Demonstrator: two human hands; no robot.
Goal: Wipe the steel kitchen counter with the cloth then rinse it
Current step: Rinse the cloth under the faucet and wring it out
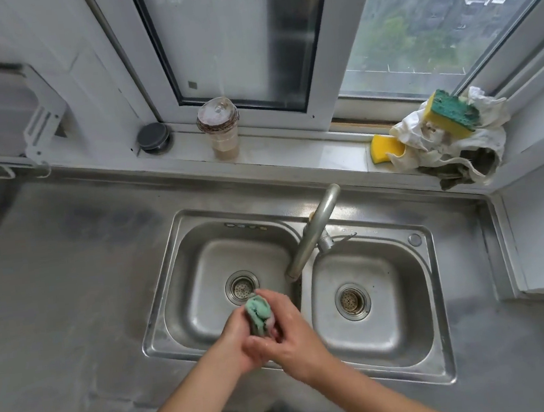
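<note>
The cloth (258,314), pale green and bunched into a tight wad, sits between both hands over the near right part of the left basin (204,281) of the steel double sink, just near of that basin's drain strainer (242,287). On the far left, a white rack (41,130) hangs on the wall above the steel bench (54,298), whose broad surface runs left of the sink and looks dull and streaked. On the window sill behind it stand a dark round lid or cap (153,137) and, to its right, a lidded plastic cup (221,127) holding something brownish. The left hand (241,338) closes its grip around the near left side of the cloth, fingers curled in against it. The right hand (290,335) wraps its grip over the cloth from the right, thumb and fingers pressed to the wad, so that the two hands touch each other. The curved tap (314,231) rises from the strip between the basins and its spout ends over the right edge of the left basin, just far of the hands; whether water runs I cannot tell. The right basin (392,293) has its own strainer. On the far right of the sill lies a white rag (454,148) with a yellow and green sponge (451,114) on top and a second yellow sponge (384,148) beside it.
</note>
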